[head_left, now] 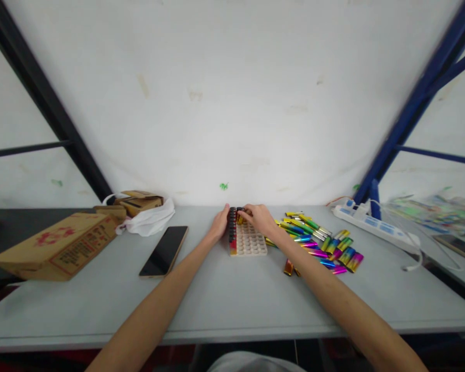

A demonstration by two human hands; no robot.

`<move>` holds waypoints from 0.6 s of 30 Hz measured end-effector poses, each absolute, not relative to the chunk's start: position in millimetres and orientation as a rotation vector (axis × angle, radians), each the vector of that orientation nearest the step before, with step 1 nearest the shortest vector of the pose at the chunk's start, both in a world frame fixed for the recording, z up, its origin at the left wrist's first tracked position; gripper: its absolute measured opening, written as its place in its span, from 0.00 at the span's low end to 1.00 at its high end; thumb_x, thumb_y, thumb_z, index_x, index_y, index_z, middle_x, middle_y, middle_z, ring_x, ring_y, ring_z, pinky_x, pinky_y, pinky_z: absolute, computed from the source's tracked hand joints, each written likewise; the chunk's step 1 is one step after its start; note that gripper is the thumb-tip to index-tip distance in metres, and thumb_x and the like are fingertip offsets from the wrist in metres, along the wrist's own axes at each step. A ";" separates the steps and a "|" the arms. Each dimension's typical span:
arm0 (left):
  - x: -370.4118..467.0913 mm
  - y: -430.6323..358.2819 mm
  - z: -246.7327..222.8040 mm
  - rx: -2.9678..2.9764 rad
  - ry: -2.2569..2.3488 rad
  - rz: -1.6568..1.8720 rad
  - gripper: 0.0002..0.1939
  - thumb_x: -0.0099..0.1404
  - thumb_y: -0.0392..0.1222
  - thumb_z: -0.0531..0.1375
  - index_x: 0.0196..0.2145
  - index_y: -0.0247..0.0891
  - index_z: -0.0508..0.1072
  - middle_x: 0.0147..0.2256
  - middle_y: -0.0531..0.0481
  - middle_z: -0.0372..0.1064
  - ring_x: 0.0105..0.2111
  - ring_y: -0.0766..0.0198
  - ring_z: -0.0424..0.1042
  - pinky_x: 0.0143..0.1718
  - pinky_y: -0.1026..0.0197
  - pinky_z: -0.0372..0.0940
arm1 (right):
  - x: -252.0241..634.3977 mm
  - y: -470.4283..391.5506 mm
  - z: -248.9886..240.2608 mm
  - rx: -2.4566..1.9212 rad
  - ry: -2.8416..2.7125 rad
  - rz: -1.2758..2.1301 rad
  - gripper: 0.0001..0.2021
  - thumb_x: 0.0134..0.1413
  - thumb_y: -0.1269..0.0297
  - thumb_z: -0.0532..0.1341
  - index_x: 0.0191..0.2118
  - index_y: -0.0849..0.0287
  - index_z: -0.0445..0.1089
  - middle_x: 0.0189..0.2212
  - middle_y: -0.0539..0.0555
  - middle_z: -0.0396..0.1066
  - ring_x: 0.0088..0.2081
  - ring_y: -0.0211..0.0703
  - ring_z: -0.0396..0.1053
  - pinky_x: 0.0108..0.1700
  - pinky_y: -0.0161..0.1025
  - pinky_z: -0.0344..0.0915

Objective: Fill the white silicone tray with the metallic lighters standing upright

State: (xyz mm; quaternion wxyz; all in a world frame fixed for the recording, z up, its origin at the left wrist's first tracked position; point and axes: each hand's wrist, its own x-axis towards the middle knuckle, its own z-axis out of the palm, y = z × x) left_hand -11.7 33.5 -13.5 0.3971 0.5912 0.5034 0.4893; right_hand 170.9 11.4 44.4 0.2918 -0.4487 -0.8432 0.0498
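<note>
A white tray with rows of round holes [251, 245] lies on the table in front of me. Down its left edge stands a column of lighters [233, 232] with black tops, the nearest one red and yellow. My left hand [220, 223] rests along the left side of this column, fingers stretched out. Over the tray's far end, my right hand [259, 217] is closed on a gold lighter [239, 219] with a dark top, at the second column. Its fingers partly hide the lighter. Right of the tray is a pile of shiny multicoloured lighters [313, 235], partly behind my right forearm.
A black phone [165, 251] lies left of the tray. Farther left are a cardboard box [62, 243], a white plastic bag [151, 219] and a smaller carton [139, 202]. A power strip [375, 226] with cables and clear plastic bags [442, 214] are at the right.
</note>
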 end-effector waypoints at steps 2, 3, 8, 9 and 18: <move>-11.4 33.5 -13.1 1.501 1.274 1.242 0.39 0.63 0.74 0.45 0.32 0.35 0.77 0.32 0.44 0.78 0.39 0.52 0.73 0.45 0.54 0.64 | 170.0 9.9 46.0 -1.222 -2.290 0.080 0.17 0.68 0.53 0.55 0.37 0.59 0.75 0.30 0.56 0.78 0.32 0.42 0.73 0.35 0.34 0.57; -11.3 33.0 -12.4 1.505 1.280 1.239 0.39 0.63 0.73 0.45 0.32 0.35 0.77 0.33 0.44 0.78 0.39 0.52 0.73 0.46 0.54 0.64 | 169.7 9.1 46.8 -1.233 -2.311 0.062 0.17 0.68 0.53 0.55 0.37 0.59 0.75 0.31 0.56 0.78 0.32 0.42 0.73 0.35 0.34 0.57; -10.9 31.0 -9.7 1.532 1.257 1.249 0.36 0.63 0.71 0.47 0.34 0.35 0.77 0.37 0.43 0.78 0.43 0.50 0.73 0.50 0.53 0.62 | 168.2 9.8 49.5 -1.292 -2.406 0.034 0.17 0.68 0.54 0.54 0.39 0.59 0.75 0.34 0.58 0.78 0.35 0.44 0.73 0.37 0.34 0.58; -10.8 31.1 -9.8 1.528 1.246 1.261 0.35 0.63 0.71 0.48 0.34 0.35 0.77 0.39 0.43 0.78 0.44 0.50 0.73 0.51 0.53 0.62 | 167.6 10.7 49.8 -1.303 -2.421 0.026 0.17 0.68 0.53 0.54 0.40 0.59 0.75 0.34 0.59 0.78 0.36 0.45 0.74 0.37 0.35 0.59; -10.9 34.3 -14.0 1.453 1.135 1.296 0.34 0.61 0.70 0.52 0.38 0.34 0.77 0.40 0.44 0.78 0.43 0.52 0.73 0.52 0.53 0.63 | 162.8 11.9 51.2 -1.431 -2.385 -0.079 0.22 0.64 0.46 0.56 0.34 0.60 0.77 0.30 0.64 0.76 0.34 0.47 0.73 0.36 0.37 0.63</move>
